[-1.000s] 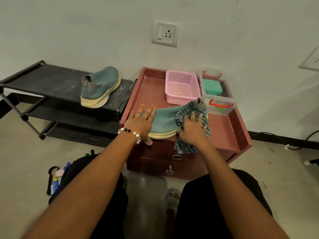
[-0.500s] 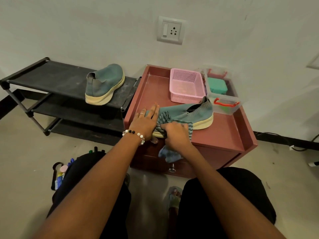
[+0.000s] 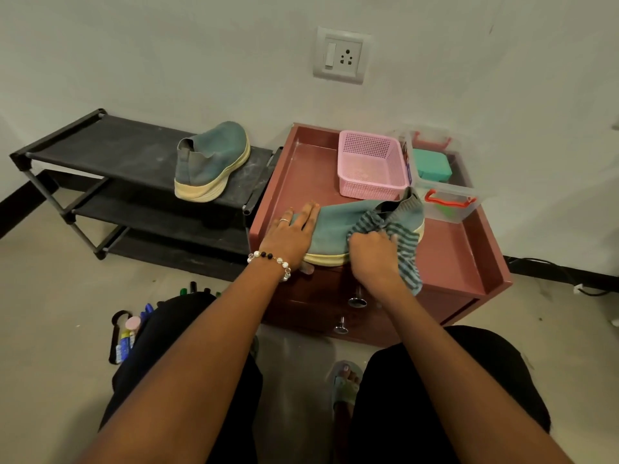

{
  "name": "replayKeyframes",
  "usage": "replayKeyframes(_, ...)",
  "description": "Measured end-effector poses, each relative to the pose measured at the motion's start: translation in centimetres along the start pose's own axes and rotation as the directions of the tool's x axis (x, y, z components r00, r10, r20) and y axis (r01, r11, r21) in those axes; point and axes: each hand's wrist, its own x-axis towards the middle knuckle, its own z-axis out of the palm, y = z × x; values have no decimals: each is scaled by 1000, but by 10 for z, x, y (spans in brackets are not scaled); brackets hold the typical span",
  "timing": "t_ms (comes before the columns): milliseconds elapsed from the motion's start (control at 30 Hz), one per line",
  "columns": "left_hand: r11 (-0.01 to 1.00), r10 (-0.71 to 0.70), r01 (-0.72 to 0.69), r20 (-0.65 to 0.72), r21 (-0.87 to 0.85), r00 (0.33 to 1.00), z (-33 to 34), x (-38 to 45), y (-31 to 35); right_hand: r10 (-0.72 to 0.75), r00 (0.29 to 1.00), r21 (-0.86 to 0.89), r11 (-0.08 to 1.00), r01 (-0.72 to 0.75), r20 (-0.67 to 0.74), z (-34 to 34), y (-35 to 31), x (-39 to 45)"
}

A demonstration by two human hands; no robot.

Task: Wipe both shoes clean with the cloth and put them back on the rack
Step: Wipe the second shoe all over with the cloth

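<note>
Right hand (image 3: 371,252): fingers bunched round the striped cloth (image 3: 398,236), pressing it on the near shoe's heel end
Left hand (image 3: 291,236): flat, fingers straight, resting on the toe of the near shoe (image 3: 338,229)
Near shoe: lying on the red worktop (image 3: 449,256), front edge, toe toward 9 o'clock
Other shoe (image 3: 211,162): on the rack (image 3: 110,152) top shelf, at 10 o'clock from the hands
Pink basket (image 3: 371,165): at 12 o'clock, just behind the near shoe

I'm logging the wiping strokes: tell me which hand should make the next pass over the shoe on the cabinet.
Right. The right hand already grips the striped cloth against the shoe, while the left hand lies flat on its toe, steadying it.
</note>
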Motion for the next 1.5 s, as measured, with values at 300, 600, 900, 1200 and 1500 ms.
replayKeyframes(300,998,-44,46,30,-49,999,-1,-2,4,-304,952,273,918,287,24,-7,-11,-5)
replayKeyframes(600,999,-27,27,-6,-18,1000,4,2,3,41,999,-68,997,-43,-33,-3,33,14)
replayKeyframes(900,998,-62,62,-16,-5,998,2,0,10,-189,982,127,974,187,2,-6,-28,-8)
replayKeyframes(1200,1000,-21,21,4,-5,1000,3,1,4,-90,996,163,983,87,10,2,41,11)
replayKeyframes(1500,998,-51,50,-23,-37,998,5,1,9,18,999,-85,996,-15,40,4,-5,2)
